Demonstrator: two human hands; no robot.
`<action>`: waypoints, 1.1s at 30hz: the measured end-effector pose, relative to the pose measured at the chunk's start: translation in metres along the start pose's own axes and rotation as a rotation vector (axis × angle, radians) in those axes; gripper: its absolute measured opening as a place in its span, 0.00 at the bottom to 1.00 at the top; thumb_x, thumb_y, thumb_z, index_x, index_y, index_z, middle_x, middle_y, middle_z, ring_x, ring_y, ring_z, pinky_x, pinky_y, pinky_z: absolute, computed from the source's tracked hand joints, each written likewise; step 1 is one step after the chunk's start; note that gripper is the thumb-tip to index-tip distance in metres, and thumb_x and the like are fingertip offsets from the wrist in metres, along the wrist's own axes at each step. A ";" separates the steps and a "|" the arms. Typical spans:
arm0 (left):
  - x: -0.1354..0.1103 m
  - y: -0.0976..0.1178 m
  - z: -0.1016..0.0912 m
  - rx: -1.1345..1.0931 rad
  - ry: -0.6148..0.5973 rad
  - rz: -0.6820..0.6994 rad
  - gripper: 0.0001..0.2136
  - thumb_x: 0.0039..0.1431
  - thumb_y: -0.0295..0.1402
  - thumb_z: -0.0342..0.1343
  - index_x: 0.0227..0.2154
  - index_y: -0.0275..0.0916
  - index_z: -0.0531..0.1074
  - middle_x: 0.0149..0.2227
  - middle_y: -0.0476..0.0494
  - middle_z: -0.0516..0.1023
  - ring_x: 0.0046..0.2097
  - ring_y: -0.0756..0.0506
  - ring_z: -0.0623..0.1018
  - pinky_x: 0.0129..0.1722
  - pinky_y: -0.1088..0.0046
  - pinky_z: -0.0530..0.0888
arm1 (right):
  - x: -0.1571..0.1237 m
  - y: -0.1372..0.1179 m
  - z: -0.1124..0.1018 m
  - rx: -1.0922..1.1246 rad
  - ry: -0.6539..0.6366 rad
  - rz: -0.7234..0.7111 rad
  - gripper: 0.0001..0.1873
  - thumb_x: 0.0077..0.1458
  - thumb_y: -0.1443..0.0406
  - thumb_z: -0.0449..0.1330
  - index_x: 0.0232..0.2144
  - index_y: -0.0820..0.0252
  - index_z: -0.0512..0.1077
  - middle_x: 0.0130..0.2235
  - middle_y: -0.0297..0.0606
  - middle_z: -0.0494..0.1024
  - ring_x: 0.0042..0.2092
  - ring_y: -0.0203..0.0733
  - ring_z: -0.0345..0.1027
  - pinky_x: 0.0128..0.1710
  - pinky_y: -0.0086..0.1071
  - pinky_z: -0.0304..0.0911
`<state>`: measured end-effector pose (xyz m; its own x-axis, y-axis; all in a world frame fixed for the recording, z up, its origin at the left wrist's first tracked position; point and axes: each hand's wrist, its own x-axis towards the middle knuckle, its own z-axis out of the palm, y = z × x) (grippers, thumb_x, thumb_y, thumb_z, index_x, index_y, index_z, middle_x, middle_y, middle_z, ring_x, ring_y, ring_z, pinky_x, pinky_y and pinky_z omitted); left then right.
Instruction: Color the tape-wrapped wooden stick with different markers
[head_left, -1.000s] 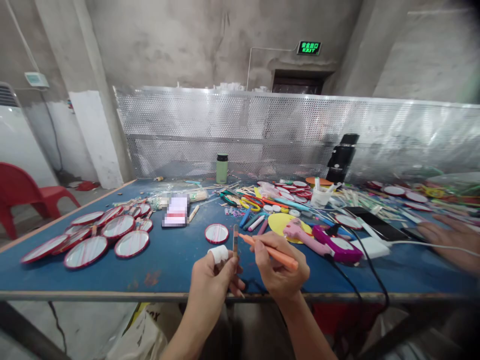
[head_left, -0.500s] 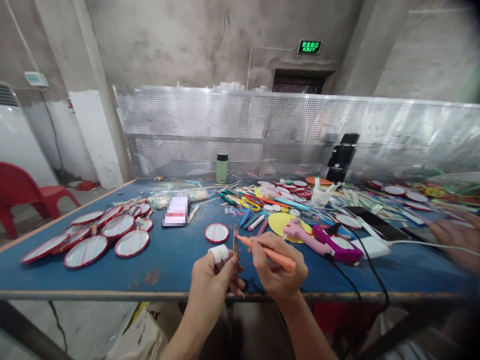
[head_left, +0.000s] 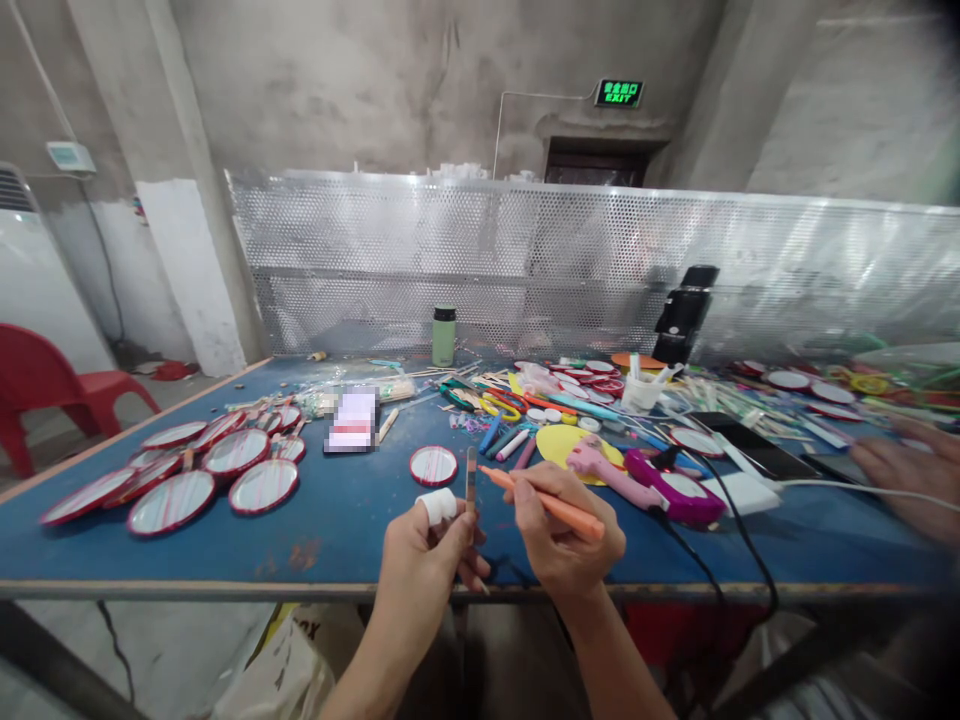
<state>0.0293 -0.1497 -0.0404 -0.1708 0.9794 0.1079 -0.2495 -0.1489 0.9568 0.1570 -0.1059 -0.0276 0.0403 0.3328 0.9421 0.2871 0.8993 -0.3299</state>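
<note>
My left hand (head_left: 424,562) is closed on a thin wooden stick (head_left: 471,478) held upright over the near edge of the blue table (head_left: 337,530); its thumb wears a white bandage (head_left: 437,505). My right hand (head_left: 562,540) grips an orange marker (head_left: 547,505), whose tip points left at the stick, just short of touching it. A small round red-rimmed disc (head_left: 433,466) lies on the table just beyond both hands.
Several red-rimmed discs (head_left: 210,465) lie at the left. Pink and purple glue guns (head_left: 637,480) with black cords, markers, a yellow circle and scraps crowd the middle right. A green bottle (head_left: 443,337) stands at the back. Another person's hand (head_left: 904,475) rests at the right. A red chair (head_left: 45,385) stands far left.
My right hand has shifted the orange marker slightly right and up, its tip staying close to the stick. The other person's hand at the right has moved a little.
</note>
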 end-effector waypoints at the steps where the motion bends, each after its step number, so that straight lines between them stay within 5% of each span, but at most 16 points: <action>1: 0.000 0.000 0.000 -0.001 0.000 0.000 0.14 0.46 0.41 0.64 0.27 0.34 0.71 0.21 0.48 0.76 0.17 0.50 0.75 0.15 0.77 0.73 | 0.000 0.000 0.000 0.003 -0.003 -0.002 0.08 0.52 0.74 0.58 0.32 0.59 0.74 0.26 0.34 0.76 0.26 0.36 0.71 0.27 0.30 0.68; 33: 0.000 0.000 0.000 0.016 -0.002 0.013 0.13 0.48 0.39 0.63 0.28 0.33 0.71 0.20 0.49 0.75 0.18 0.50 0.75 0.15 0.77 0.73 | 0.001 -0.001 0.001 -0.010 -0.032 -0.032 0.10 0.51 0.76 0.58 0.32 0.58 0.74 0.26 0.33 0.76 0.25 0.34 0.70 0.26 0.29 0.66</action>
<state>0.0293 -0.1501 -0.0404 -0.1723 0.9776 0.1209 -0.2324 -0.1596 0.9594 0.1559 -0.1062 -0.0269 0.0008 0.3133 0.9497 0.2970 0.9068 -0.2994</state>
